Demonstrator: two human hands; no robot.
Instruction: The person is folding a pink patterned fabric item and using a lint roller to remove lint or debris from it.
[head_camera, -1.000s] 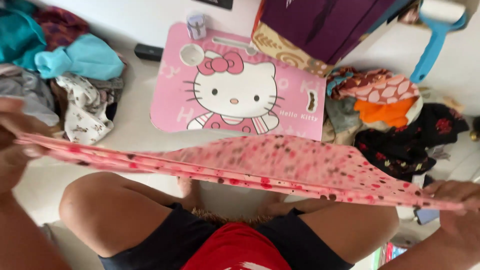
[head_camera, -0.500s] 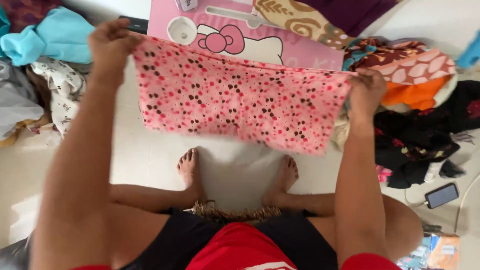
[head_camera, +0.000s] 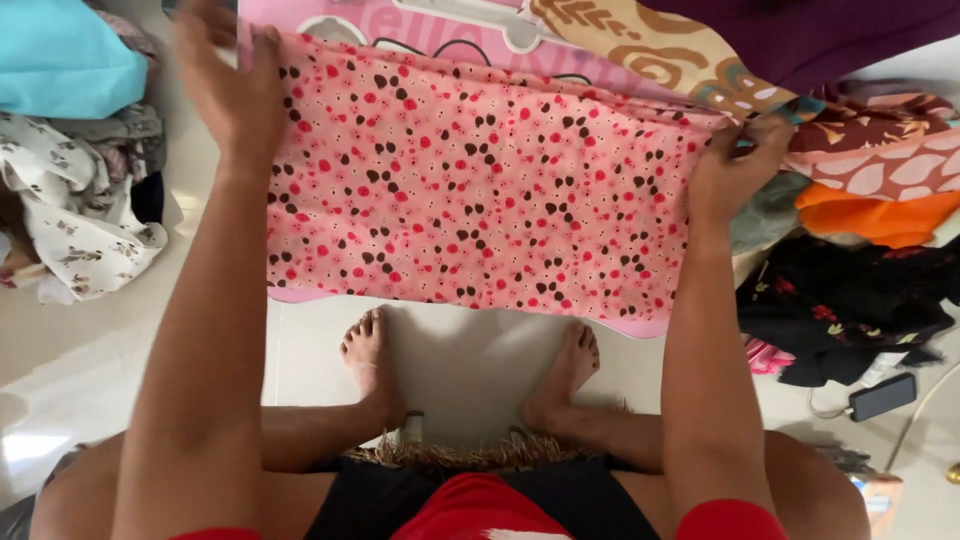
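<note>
While both arms reach out toward 12 o'clock, the left hand and right hand each pinch a top corner of the pink spotted cloth, spread flat on the pink lap desk. Looks mid-fold; next needs corners matched.

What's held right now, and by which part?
The pink spotted cloth, spread over the pink lap table: left hand at its far left corner, right hand pinching its far right corner.
</note>
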